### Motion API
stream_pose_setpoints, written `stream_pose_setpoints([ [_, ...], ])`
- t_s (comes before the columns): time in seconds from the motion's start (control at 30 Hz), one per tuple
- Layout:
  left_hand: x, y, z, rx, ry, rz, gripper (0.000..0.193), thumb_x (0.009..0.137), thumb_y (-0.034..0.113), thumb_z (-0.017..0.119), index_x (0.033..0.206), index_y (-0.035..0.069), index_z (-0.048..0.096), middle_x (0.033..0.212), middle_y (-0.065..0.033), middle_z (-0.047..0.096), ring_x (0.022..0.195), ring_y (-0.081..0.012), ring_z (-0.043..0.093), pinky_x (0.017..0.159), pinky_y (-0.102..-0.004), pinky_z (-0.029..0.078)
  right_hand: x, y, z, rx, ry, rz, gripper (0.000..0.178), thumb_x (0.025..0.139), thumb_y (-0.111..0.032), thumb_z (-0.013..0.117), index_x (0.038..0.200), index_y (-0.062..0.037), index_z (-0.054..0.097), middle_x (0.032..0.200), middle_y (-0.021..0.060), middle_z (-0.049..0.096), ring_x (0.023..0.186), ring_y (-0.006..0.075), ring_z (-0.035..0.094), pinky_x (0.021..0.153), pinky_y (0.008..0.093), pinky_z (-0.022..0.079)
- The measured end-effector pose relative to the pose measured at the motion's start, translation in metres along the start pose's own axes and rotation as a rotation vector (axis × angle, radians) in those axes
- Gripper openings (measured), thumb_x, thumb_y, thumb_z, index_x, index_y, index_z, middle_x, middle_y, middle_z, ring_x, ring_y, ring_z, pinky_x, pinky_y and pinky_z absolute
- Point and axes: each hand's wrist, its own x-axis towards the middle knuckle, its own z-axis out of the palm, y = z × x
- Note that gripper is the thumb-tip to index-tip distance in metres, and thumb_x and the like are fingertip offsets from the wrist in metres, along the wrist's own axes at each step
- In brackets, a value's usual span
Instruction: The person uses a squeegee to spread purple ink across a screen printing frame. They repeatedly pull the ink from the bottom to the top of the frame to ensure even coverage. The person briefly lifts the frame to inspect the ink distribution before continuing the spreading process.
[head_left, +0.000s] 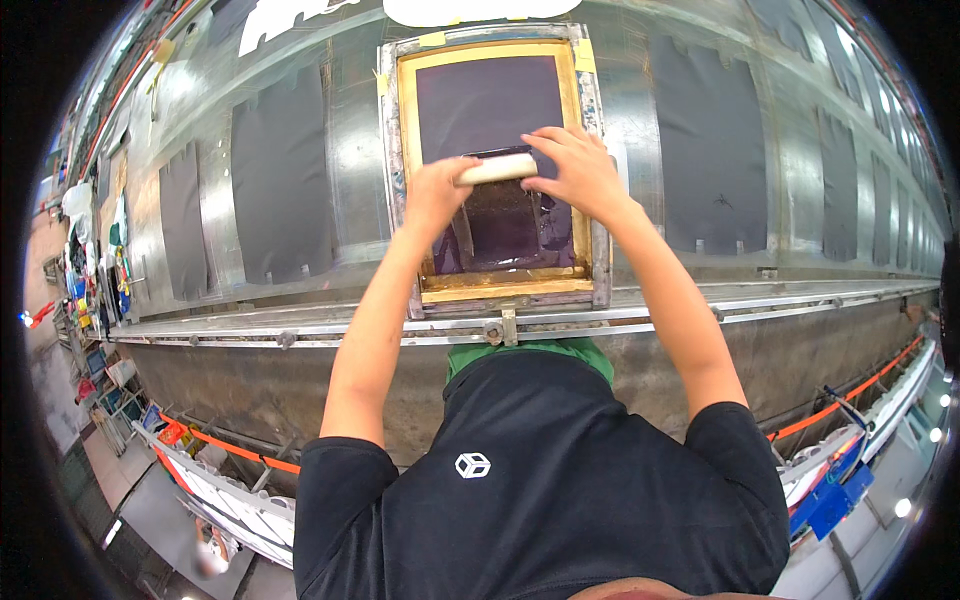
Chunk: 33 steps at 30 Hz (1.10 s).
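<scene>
A squeegee [498,169] with a pale, rounded handle lies crosswise over the dark mesh of a screen-printing frame [396,185]. My left hand [437,196] is closed around the handle's left end. At the other end my right hand [578,172] holds it more loosely, thumb on the near side and fingers curving past the far side. Below the handle, a wet, dark, glossy patch of ink [505,232] covers the mesh, with streaks at its sides. The squeegee's blade is mostly hidden. Yellowish tape [408,105] lines the inside of the frame.
Dark fabric panels [281,180] lie flat on the long metal table [355,130], with more panels [708,150] to the right. A metal rail [700,320] with a clamp [509,325] runs along the near edge. White pieces [480,8] lie beyond the frame.
</scene>
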Motion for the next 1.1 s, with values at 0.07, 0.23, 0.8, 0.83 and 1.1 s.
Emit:
stream_pose_setpoints([
  [0.07,0.019,0.001,-0.003,-0.014,-0.031,-0.021,0.034,0.077,0.007,0.075,0.110,0.014,0.078,0.107,-0.0106,0.076,0.099,-0.0293,0.073,0.089,-0.0389,0.057,0.005,0.005,0.018,-0.031,-0.025,0.011,0.051,0.078,-0.028,0.080,0.126,-0.0142,0.069,0.124,0.0054,0.067,0.113,0.0277,0.059,0.096,0.0429,0.046],
  [0.23,-0.035,0.006,0.020,0.026,-0.034,0.033,0.030,0.075,0.008,0.077,0.104,0.014,0.079,0.105,-0.0064,0.077,0.099,-0.0251,0.073,0.086,-0.0388,0.058,-0.052,-0.017,0.046,0.031,0.001,0.048,0.047,0.072,-0.009,0.079,0.118,-0.0112,0.071,0.120,0.0050,0.068,0.108,0.0266,0.060,0.093,0.0421,0.046],
  [0.8,-0.055,0.004,0.025,0.082,-0.090,0.041,0.042,0.071,0.000,0.076,0.110,0.015,0.078,0.114,-0.0057,0.076,0.105,-0.0248,0.072,0.086,-0.0383,0.055,-0.073,-0.023,0.054,0.049,0.032,0.054,0.044,0.073,-0.008,0.076,0.117,-0.0135,0.071,0.116,0.0027,0.071,0.106,0.0240,0.061,0.090,0.0409,0.045],
  [0.83,-0.075,0.003,0.030,0.078,-0.095,0.047,0.043,0.071,0.001,0.076,0.110,0.016,0.077,0.116,-0.0050,0.075,0.107,-0.0229,0.071,0.084,-0.0381,0.054,-0.090,-0.031,0.057,0.061,0.017,0.053,0.045,0.072,-0.006,0.076,0.116,-0.0129,0.071,0.116,0.0027,0.071,0.106,0.0241,0.061,0.090,0.0409,0.045],
  [1.1,-0.020,0.010,0.004,0.073,-0.007,0.017,0.039,0.074,0.002,0.076,0.111,0.013,0.078,0.112,-0.0104,0.075,0.101,-0.0291,0.072,0.088,-0.0374,0.058,-0.037,-0.013,0.040,0.070,0.111,0.051,0.043,0.076,-0.008,0.076,0.118,-0.0136,0.072,0.115,0.0023,0.073,0.108,0.0265,0.060,0.095,0.0425,0.044],
])
